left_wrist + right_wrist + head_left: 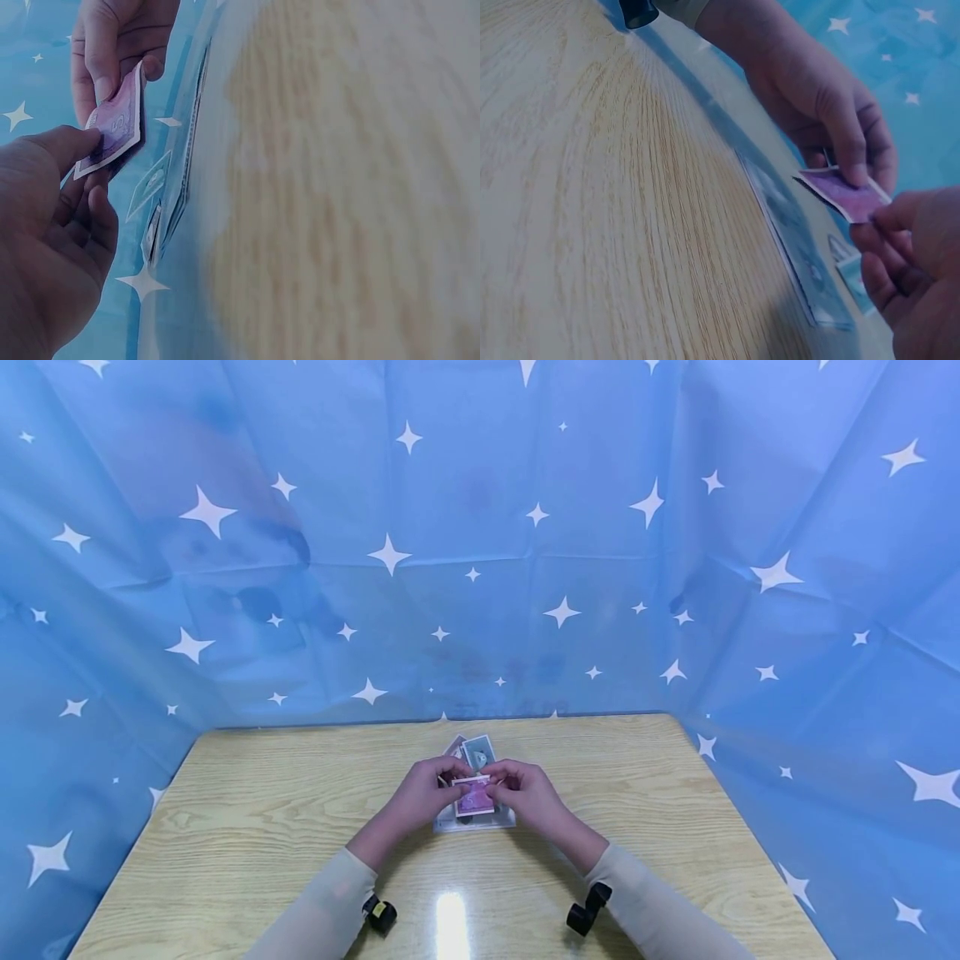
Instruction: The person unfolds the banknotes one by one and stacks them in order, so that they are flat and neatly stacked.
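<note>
A folded purple-pink banknote [475, 796] with white edges is held up between both hands over the table. My left hand [422, 792] pinches its left side, thumb on top and fingers beneath. At the opposite side my right hand [529, 790] pinches it too. A figure 5 shows on the purple banknote [120, 127] in the left wrist view. Below the hands lies a flat greyish sheet [495, 820], partly covered by them. A grey-green piece with a white border [477, 748] pokes out behind the hands, overlapping a pinkish piece [454, 745].
The wooden table [300, 802] spreads out on both sides of the pile. A blue cloth with white stars [480, 527] hangs behind and beside it. Black wrist cameras sit at the left sleeve [330, 893] and the right sleeve [652, 893].
</note>
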### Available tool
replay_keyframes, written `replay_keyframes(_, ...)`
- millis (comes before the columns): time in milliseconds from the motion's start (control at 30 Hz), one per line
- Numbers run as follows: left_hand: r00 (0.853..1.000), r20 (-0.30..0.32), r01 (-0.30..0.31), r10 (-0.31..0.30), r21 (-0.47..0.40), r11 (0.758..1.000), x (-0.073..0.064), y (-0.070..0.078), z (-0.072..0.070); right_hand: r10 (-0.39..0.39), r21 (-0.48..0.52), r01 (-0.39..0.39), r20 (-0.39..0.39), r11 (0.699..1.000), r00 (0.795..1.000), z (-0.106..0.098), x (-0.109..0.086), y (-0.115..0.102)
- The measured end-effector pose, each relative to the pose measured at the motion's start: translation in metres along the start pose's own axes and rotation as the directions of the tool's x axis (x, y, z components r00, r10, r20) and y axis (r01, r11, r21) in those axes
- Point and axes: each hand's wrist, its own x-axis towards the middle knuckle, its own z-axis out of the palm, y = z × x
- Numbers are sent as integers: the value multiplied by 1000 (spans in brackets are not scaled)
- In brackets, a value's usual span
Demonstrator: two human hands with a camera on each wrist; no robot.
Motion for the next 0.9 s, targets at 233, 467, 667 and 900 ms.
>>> replay_keyframes(233,999,27,32,-31,-30,999,0,3,-2,1,-30,0,27,1000,1000,-3,-2,-2)
replay_keyframes(467,999,35,33,-30,-102,994,-1,6,-6,15,-54,-13,45,998,999,-9,-1,-6)
replay_keyframes(667,998,50,55,-48,-162,985,-1,8,-11,-59,-115,64,42,991,997,-13,3,-8)
replay_keyframes(900,997,64,58,-47,-183,981,-2,10,-14,-69,-97,74,54,993,996,-14,6,-9)
